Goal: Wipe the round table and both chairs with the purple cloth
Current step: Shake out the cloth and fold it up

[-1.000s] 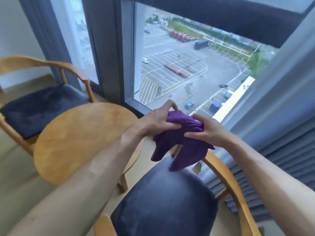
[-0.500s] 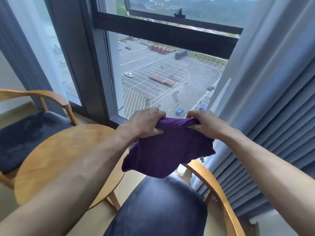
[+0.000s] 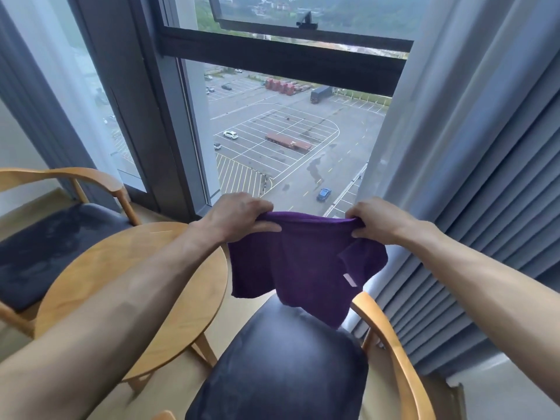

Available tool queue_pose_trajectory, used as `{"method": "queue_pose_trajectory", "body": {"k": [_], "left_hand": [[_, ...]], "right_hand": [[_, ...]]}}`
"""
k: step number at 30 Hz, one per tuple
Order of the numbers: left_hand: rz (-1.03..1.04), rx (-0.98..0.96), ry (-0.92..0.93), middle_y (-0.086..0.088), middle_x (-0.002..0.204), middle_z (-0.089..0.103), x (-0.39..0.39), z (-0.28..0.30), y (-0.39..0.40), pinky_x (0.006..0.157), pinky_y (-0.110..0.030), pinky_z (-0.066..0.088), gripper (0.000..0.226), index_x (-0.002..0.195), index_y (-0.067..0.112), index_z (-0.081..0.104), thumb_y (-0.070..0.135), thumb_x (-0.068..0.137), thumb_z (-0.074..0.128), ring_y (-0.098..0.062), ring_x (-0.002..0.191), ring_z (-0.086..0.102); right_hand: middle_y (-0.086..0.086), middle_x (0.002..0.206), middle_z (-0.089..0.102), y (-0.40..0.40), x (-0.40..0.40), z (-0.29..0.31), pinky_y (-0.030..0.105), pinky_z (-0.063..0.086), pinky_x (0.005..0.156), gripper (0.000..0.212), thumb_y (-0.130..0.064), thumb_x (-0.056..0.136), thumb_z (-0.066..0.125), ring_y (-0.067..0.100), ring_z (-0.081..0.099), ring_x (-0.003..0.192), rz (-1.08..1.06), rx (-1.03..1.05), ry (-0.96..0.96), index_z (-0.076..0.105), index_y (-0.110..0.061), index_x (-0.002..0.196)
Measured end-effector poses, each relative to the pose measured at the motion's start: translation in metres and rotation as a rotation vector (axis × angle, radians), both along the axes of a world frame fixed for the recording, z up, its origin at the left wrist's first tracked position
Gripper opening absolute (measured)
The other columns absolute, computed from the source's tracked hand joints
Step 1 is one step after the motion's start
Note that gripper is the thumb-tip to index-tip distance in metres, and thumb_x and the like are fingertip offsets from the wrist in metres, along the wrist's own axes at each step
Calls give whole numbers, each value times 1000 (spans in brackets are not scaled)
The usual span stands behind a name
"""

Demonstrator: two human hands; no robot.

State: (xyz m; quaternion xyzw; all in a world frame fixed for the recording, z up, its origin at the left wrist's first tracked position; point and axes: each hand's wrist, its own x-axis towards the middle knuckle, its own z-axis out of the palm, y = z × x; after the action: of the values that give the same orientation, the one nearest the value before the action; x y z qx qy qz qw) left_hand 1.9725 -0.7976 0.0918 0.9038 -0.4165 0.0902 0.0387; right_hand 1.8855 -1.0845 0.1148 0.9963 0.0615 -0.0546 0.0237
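Purple cloth [image 3: 303, 265] stretched between both hands.
Left hand [image 3: 239, 215] grips top edge at 9 o'clock, right hand [image 3: 378, 221] at 3; cloth hangs above near chair [image 3: 285, 365].

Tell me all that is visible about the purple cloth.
The purple cloth is a dark purple, soft, towel-like fabric with a small pale tag near its right side. It hangs spread in the air, its top edge stretched between the left hand and the right hand, which both grip it. One corner is folded over. Its lowest part hangs over the near chair's dark seat cushion.
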Motion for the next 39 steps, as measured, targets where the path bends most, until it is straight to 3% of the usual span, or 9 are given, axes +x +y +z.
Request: {"method": "queue_pose_trajectory", "body": {"k": [4, 7, 11, 16, 20, 26, 34, 37, 39], "left_hand": [[86, 31, 33, 0, 80, 63, -2, -3, 0, 69, -36, 49, 60, 81, 17, 62, 69, 93, 34, -23, 79, 59], [130, -82, 106, 2, 78, 64, -2, -2, 1, 72, -36, 48, 55, 83, 21, 66, 63, 98, 34, -22, 80, 60], [103, -176, 207, 6, 65, 56, 0, 5, 5, 65, -35, 43, 54, 75, 17, 66, 60, 97, 41, -22, 71, 56], [-30, -112, 260, 4, 62, 52, 4, 24, 14, 53, -29, 33, 51, 66, 20, 50, 68, 82, 60, -14, 60, 49], [-95, -119, 188, 6, 60, 49, 2, 29, 22, 52, -22, 32, 48, 71, 15, 50, 57, 83, 70, -15, 58, 47], [-46, 14, 158, 5, 76, 53, -7, 23, 10, 70, -38, 47, 41, 88, 16, 63, 55, 96, 52, -19, 76, 51], [29, 29, 277, 12, 79, 61, -8, 18, 13, 66, -34, 44, 38, 90, 26, 64, 57, 98, 44, -17, 79, 58], [65, -71, 452, 9, 80, 64, -10, 19, 11, 60, -20, 42, 39, 95, 24, 67, 52, 102, 40, -4, 73, 60], [54, -103, 408, 6, 74, 59, -11, 20, 7, 58, -24, 36, 36, 87, 19, 61, 45, 104, 42, -12, 72, 57]], "right_hand": [[5, 80, 61, -8, -3, -12, 38, 51, 75, 6, -18, 87, 68, 27, 60, 85, -18, 79, 1, 67, -12, 85], [1, 77, 62, -19, -4, -19, 20, 45, 64, 9, -17, 93, 64, 18, 56, 75, -100, 340, 29, 69, -12, 88], [3, 78, 58, -24, -7, -23, 32, 45, 69, 15, -14, 100, 52, 16, 52, 73, -111, 587, 101, 64, -9, 92], [6, 79, 61, -23, -14, -23, 42, 48, 74, 14, -19, 101, 49, 29, 56, 76, 47, 370, -145, 56, -12, 91], [4, 69, 54, -21, -19, -22, 38, 43, 66, 30, -35, 100, 50, 28, 50, 67, 63, 430, -275, 52, -10, 83], [14, 71, 59, -14, -19, -26, 44, 45, 70, 38, -35, 101, 49, 32, 55, 71, -37, 531, -249, 58, -4, 81], [3, 66, 50, -21, -19, -11, 31, 39, 62, 34, -34, 101, 50, 22, 45, 65, -20, 475, -114, 51, -10, 77], [-1, 65, 46, -28, -21, -11, 28, 35, 59, 31, -32, 101, 51, 17, 42, 64, -25, 457, -73, 50, -12, 77], [-3, 64, 46, -29, -21, -12, 26, 35, 59, 30, -30, 102, 50, 18, 42, 65, -10, 429, -80, 49, -12, 77]]}}
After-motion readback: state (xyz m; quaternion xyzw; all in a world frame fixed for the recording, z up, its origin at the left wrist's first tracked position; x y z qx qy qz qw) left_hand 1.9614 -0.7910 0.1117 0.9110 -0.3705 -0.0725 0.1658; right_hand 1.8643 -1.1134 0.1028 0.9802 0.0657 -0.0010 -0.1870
